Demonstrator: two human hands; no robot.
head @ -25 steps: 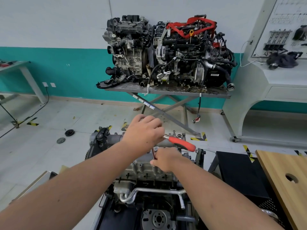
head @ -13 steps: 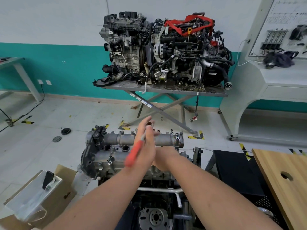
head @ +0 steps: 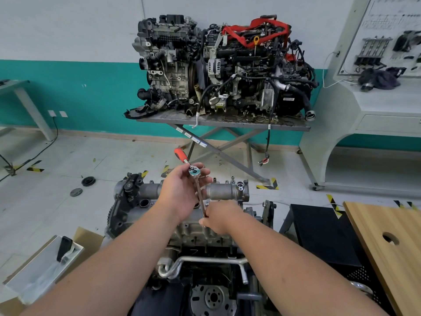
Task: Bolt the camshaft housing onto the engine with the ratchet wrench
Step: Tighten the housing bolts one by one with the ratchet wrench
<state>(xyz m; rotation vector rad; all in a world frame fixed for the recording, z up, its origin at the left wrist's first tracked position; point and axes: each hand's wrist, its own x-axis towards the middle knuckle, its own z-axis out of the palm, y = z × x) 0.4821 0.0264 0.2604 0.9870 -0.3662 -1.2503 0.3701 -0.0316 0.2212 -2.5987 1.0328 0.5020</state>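
A: Head view. Report hand states.

B: My left hand (head: 182, 190) grips the ratchet (head: 193, 172) at its head, fingers curled round it. The red handle (head: 180, 154) points up and away from me. My right hand (head: 219, 216) pinches the lower end of the extension bar (head: 201, 197), which runs tilted from the ratchet head down to the housing (head: 224, 192).

A: Location of the housing?

B: It sits on top of the engine (head: 193, 233), directly under both hands.

A: Surroundings?

B: Two engines on a stand (head: 227, 123) by the far wall. A wooden board (head: 387, 238) lies to my right, and a cardboard box (head: 43, 270) to my left.
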